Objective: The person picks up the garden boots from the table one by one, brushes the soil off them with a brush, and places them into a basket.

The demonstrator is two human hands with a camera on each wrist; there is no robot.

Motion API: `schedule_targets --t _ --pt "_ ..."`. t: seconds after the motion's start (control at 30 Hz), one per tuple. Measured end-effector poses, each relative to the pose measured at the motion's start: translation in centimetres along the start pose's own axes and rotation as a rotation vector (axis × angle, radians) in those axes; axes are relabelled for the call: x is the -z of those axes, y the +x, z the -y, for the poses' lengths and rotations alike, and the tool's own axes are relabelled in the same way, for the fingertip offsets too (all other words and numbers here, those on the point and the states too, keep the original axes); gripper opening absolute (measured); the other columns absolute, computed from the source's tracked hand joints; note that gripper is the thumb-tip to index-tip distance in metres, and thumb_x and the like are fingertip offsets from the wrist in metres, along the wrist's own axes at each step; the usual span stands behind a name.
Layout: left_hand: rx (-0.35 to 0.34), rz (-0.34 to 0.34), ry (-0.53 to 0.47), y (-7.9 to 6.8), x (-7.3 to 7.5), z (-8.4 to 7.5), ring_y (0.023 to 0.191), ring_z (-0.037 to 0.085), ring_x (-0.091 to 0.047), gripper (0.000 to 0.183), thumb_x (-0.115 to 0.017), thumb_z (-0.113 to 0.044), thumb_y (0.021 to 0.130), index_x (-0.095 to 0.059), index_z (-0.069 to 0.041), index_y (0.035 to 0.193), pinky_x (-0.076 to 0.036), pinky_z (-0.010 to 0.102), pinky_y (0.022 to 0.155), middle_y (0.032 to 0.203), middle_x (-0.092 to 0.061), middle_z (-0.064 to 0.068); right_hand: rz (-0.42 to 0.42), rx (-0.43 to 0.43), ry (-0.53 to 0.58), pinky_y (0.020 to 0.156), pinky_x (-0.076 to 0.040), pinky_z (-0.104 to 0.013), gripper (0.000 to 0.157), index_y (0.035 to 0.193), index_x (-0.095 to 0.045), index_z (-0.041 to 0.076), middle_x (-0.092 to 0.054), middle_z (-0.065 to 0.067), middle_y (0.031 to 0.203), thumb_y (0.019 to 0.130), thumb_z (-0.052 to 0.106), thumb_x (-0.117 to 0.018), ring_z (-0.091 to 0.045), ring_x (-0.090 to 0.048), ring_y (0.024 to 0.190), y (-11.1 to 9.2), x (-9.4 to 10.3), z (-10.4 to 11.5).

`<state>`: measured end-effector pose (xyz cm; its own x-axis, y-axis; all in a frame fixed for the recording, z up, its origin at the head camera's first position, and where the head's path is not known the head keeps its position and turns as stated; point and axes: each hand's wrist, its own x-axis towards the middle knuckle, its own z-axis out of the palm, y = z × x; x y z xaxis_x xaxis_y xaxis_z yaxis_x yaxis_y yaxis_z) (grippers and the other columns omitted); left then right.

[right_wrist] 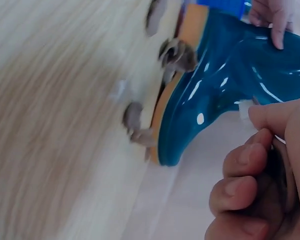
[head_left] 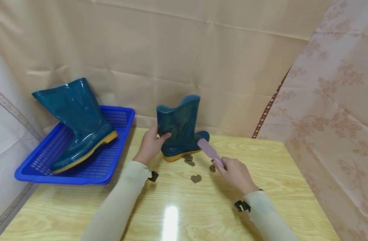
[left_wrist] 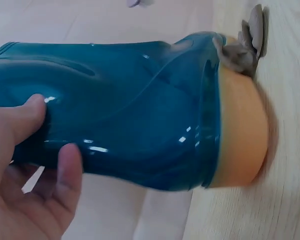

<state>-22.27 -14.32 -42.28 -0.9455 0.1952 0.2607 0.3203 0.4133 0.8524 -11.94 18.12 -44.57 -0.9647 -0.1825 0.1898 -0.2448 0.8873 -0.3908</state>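
Note:
A dark teal rain boot (head_left: pixel 179 129) with a yellow sole stands on the wooden table, toe to the right. My left hand (head_left: pixel 150 144) grips its shaft from the left, thumb on the near side, as the left wrist view shows on the glossy boot (left_wrist: pixel 135 115). In my right hand (head_left: pixel 236 174) is a light purple tool (head_left: pixel 209 150) with a flat, paddle-shaped head, which overlaps the boot's toe area in the head view. Grey-brown mud-like clumps (right_wrist: pixel 177 56) cling along the sole's edge. Loose brown pieces (head_left: pixel 196 178) lie on the table before the boot.
On the left, a second teal boot (head_left: pixel 78 124) leans inside a blue plastic basket (head_left: pixel 119 147). Beige cloth (head_left: pixel 177 50) hangs behind the wooden table (head_left: pixel 262 157). A floral curtain (head_left: pixel 331 117) borders the right side.

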Motion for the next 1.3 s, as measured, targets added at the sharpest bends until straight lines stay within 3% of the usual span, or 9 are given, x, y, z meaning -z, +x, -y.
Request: schedule_targets --t 0.13,0.4,0.67,0.97,1.3 --pt "-0.048 -0.074 -0.024 0.0 -0.5 -0.2 0.121 0.031 -0.062 0.028 -0.069 -0.027 0.101 -0.064 -0.015 0.125 -0.053 0.053 0.095 0.128 -0.069 0.01 0.005 -0.02 -0.058 0.045 -0.028 -0.026 0.039 0.072 -0.05 0.017 -0.04 0.005 0.057 0.105 0.034 -0.062 -0.009 -0.036 0.048 -0.4 -0.1 -0.6" --pt "-0.053 -0.161 -0.183 0.3 -1.8 -1.7 0.131 0.032 -0.056 0.045 -0.061 -0.027 0.106 -0.049 -0.008 0.145 -0.044 0.052 0.111 0.141 -0.06 0.014 0.009 -0.011 -0.088 0.045 -0.027 -0.026 0.039 0.071 -0.048 0.016 -0.039 0.005 0.057 0.103 0.029 -0.064 -0.009 -0.034 0.048 -1.0 -0.1 -1.3" --pt "-0.096 -0.298 -0.294 0.2 -2.3 -2.3 0.124 0.027 -0.06 0.039 -0.06 -0.027 0.106 -0.052 -0.005 0.138 -0.048 0.047 0.107 0.133 -0.063 0.012 0.064 -0.071 -0.097 0.046 -0.031 -0.027 0.038 0.072 -0.049 0.016 -0.042 0.003 0.058 0.105 0.031 -0.061 -0.011 -0.037 0.049 -1.8 0.9 -3.1" --pt "-0.195 -0.412 -0.416 -0.2 -1.0 -4.5 0.125 0.025 -0.059 0.039 -0.06 -0.018 0.106 -0.05 0.002 0.138 -0.047 0.045 0.11 0.134 -0.061 0.016 0.176 -0.178 -0.109 0.048 -0.034 -0.03 0.036 0.076 -0.053 0.013 -0.046 -0.001 0.061 0.107 0.032 -0.057 -0.015 -0.042 0.051 -2.6 2.6 -5.8" --pt "-0.292 -0.503 -0.42 -0.7 0.7 -5.9 0.122 0.018 -0.06 0.038 -0.063 -0.012 0.104 -0.053 0.004 0.136 -0.047 0.037 0.109 0.131 -0.064 0.013 0.202 -0.216 -0.145 0.051 -0.034 -0.032 0.035 0.077 -0.054 0.013 -0.045 -0.002 0.063 0.107 0.032 -0.055 -0.017 -0.042 0.054 -3.1 3.3 -8.1"
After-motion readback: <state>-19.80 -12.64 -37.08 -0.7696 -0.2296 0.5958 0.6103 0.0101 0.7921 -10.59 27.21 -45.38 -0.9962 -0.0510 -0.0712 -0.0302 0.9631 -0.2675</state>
